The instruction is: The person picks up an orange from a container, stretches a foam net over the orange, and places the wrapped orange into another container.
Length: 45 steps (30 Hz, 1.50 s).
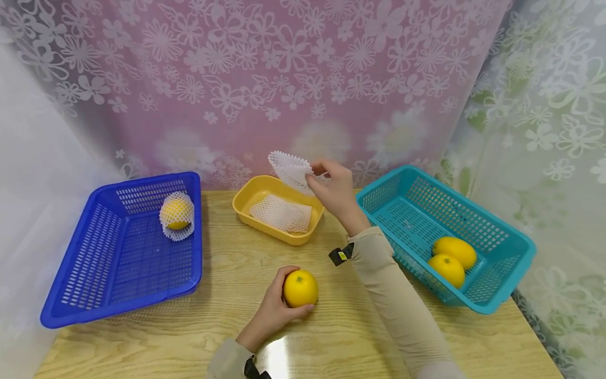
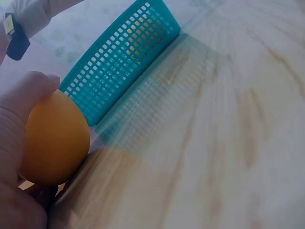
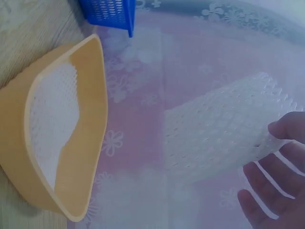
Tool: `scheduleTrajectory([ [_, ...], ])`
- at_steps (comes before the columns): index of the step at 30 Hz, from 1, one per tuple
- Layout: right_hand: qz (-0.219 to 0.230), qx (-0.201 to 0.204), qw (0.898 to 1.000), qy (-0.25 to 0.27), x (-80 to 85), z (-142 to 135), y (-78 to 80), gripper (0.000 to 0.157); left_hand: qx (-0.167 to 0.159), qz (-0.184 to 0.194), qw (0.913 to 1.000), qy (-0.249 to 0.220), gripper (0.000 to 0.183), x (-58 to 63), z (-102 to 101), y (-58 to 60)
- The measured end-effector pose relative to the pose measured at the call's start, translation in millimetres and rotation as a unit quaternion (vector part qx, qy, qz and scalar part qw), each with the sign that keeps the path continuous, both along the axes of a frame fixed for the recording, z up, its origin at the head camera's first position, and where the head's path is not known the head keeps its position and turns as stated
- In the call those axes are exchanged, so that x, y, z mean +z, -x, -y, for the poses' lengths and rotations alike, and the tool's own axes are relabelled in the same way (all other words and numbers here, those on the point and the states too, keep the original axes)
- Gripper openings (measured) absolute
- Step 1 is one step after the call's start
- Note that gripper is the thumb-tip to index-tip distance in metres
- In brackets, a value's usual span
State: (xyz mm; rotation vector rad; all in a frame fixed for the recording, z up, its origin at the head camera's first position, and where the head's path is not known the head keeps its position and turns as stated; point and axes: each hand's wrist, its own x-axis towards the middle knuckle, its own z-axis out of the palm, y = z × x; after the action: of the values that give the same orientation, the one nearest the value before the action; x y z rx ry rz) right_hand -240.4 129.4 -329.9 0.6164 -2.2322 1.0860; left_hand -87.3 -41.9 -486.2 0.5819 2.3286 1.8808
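My left hand (image 1: 273,310) grips a round yellow fruit (image 1: 301,289) low over the front middle of the table, thumb and fingers around its sides. In the left wrist view the same fruit (image 2: 57,138) shows close to the tabletop. My right hand (image 1: 335,193) pinches a white foam net sleeve (image 1: 290,171) between thumb and fingers, raised above the small yellow tray (image 1: 296,241). The right wrist view shows this sleeve (image 3: 219,129) hanging flat from the fingertips. More white net sleeves (image 1: 279,212) lie in the tray.
On the left stands a blue basket (image 1: 196,252) with one net-wrapped yellow fruit (image 1: 177,211) inside. A teal basket (image 1: 497,226) on the right holds two bare yellow fruits (image 1: 447,269). Flowered curtains (image 1: 265,79) hang behind the table (image 1: 156,337).
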Motion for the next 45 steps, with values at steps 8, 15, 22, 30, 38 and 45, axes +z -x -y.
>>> scheduleTrajectory([
  [8, 0.036, 0.004, 0.997, 0.069, -4.0, -10, -32.4, 0.011, -0.009, 0.015, 0.9998, 0.004, 0.076, 1.0, 0, -0.9],
  [15, 0.039, 0.020, 0.995, 0.086, 2.4, -6, -68.0, 0.011, -0.016, 0.012, 0.9985, -0.051, 0.063, 1.7, 2, 1.5],
  [22, 0.042, 0.022, 0.995, 0.085, 16.3, 0, -106.6, 0.010, 0.044, 0.042, 0.9883, -0.140, 0.034, 1.3, 9, 15.6],
  [30, 0.046, 0.027, 0.994, 0.094, 9.8, 0, -125.4, 0.013, 0.085, 0.250, 0.8761, -0.403, 0.046, 44.3, 16, 31.5],
  [38, 0.052, 0.024, 0.994, 0.097, 0.5, -1, -135.2, 0.013, 0.008, 0.402, 0.7593, -0.512, 0.059, 64.3, 20, 31.5],
  [45, 0.062, 0.049, 0.991, 0.106, -7.7, -2, -138.0, 0.014, 0.005, 0.404, 0.7598, -0.510, 0.033, 68.1, 10, 29.6],
])
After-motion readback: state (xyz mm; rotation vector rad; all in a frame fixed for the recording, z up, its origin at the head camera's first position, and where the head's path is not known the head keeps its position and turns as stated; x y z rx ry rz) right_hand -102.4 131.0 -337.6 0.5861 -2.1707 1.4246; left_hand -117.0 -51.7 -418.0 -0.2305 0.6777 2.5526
